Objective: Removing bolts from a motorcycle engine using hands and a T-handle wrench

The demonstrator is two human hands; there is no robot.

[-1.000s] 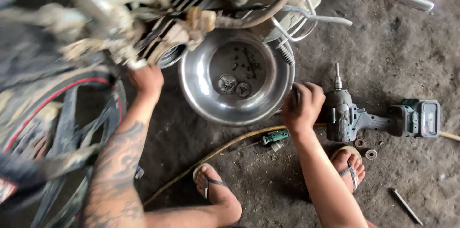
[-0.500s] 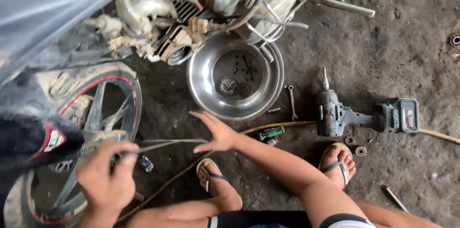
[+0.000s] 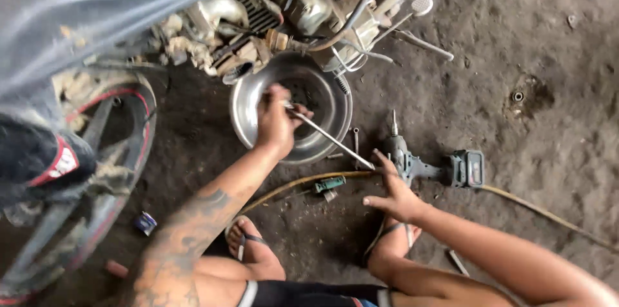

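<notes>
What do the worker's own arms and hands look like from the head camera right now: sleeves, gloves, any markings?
Both arms are bare to above the elbow: no sleeves, gloves, watch or rings show. The left hand belongs to a forearm with a large dark tattoo, smudged with grime. The right hand and its forearm carry no visible markings.

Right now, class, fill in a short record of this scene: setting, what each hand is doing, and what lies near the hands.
Setting: dirt floor beside a motorbike engine and wheel
Left hand: over the metal bowl, gripping a thin metal rod
Right hand: open, fingers spread, holding nothing, beside the drill
Nearby: yellow hose, small wrench, green screwdriver
Feet: in sandals
</notes>
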